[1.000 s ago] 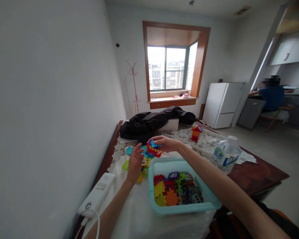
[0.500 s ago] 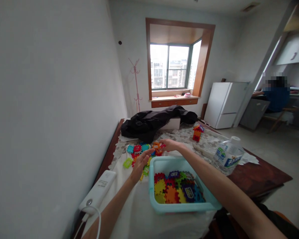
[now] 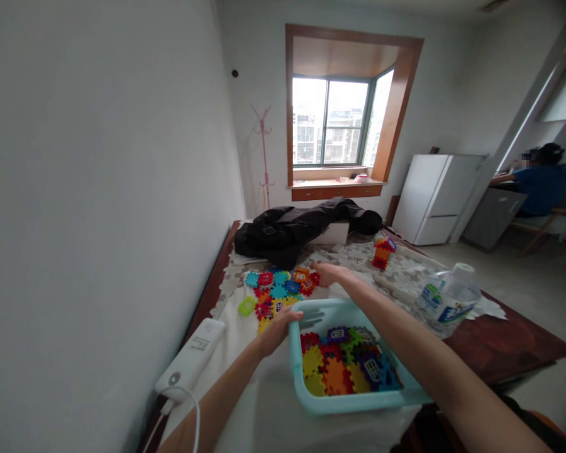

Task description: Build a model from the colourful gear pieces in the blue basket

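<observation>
The stacked puzzle tiles [image 3: 280, 290], held aloft 1 second ago, are now spread flat on the table [image 3: 509, 340]; the right hand [image 3: 329, 274] rests open at their edge; the left hand [image 3: 283, 324], open and holding nothing, has been moved to the teal bin [image 3: 353, 402] rim.

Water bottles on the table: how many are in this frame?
1. The water bottle lies tilted at the table's right side, right of the teal bin. Others could be hidden under the black garment.
</observation>
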A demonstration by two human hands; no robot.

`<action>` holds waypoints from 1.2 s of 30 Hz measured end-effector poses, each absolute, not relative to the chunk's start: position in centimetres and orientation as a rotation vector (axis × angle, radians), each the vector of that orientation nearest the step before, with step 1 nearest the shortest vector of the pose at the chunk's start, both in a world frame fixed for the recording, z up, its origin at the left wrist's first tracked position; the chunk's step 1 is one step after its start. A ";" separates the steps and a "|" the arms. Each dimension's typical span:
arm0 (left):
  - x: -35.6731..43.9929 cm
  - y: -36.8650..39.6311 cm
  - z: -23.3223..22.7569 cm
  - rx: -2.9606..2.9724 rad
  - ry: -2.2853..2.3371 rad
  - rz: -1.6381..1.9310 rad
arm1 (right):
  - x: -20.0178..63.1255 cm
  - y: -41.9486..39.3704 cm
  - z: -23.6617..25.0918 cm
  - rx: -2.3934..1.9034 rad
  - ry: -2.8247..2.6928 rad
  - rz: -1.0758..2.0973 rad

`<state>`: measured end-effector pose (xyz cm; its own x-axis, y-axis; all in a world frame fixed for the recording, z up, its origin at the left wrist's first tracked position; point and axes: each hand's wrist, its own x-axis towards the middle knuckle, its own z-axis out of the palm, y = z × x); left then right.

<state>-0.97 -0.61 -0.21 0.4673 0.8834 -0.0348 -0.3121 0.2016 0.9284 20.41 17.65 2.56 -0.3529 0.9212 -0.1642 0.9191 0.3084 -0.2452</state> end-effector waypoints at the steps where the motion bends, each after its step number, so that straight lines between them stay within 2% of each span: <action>1: -1.0 -0.5 -0.4 1.037 0.678 0.927 | 20.6 17.8 2.5 -1.782 -2.542 0.456; 10: -0.8 -0.7 0.1 1.026 0.754 0.911 | 20.1 17.5 2.6 -1.628 -2.605 0.468; 23: -1.2 -0.4 -0.3 1.058 0.761 0.879 | 21.7 18.5 2.9 -1.745 -2.784 0.268; 31: -1.0 -0.6 0.5 1.077 0.691 0.891 | 22.4 17.9 4.5 -1.467 -2.799 0.166; 36: -1.1 -0.6 0.6 1.088 0.710 0.880 | 20.7 17.0 4.7 -1.270 -2.725 0.244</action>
<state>-1.06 -0.60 0.59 0.4814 0.8741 -0.0644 -0.2475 0.2060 0.9467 20.74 17.05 4.66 -0.6389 0.7679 0.0450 0.7477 0.6337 -0.1985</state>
